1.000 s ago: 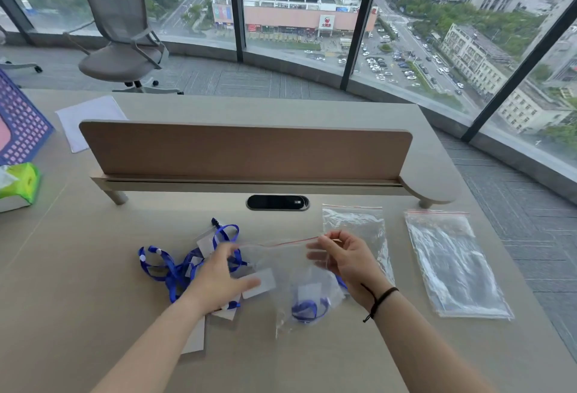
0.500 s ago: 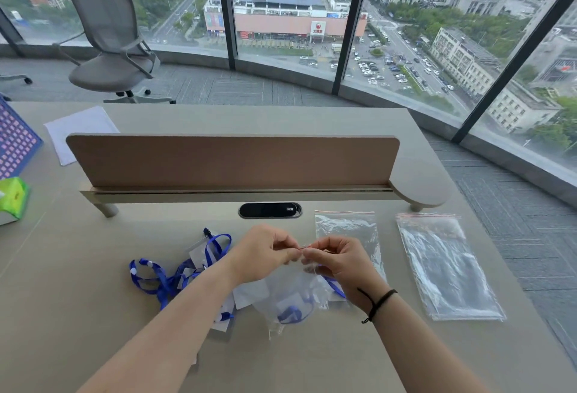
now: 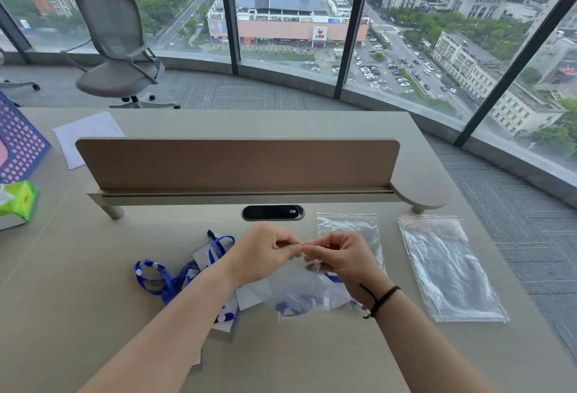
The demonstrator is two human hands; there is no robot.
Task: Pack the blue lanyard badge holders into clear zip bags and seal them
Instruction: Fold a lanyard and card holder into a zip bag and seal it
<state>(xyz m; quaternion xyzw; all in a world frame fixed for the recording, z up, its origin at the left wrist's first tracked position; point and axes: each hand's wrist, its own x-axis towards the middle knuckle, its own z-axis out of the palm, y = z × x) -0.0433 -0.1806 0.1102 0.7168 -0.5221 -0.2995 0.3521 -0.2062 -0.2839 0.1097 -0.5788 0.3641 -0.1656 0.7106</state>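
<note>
My left hand (image 3: 265,252) and my right hand (image 3: 340,261) meet above the desk, both pinching the red zip strip of a clear zip bag (image 3: 299,292). The bag hangs below my fingers onto the desk, and a blue lanyard badge holder (image 3: 292,306) shows through it. A tangle of loose blue lanyards with badge holders (image 3: 162,280) lies on the desk to the left, partly hidden by my left forearm. One clear zip bag (image 3: 349,230) lies flat behind my right hand. A stack of clear zip bags (image 3: 446,267) lies further right.
A low wooden divider (image 3: 237,164) crosses the desk behind the work area, with a black cable port (image 3: 272,212) in front of it. A green tissue pack (image 3: 18,202) and a blue perforated basket (image 3: 18,142) sit at far left. White paper (image 3: 84,136) lies beyond the divider.
My hands, spread apart along the bag's mouth a second ago, have come together at the middle of the zip strip. The view has tilted slightly.
</note>
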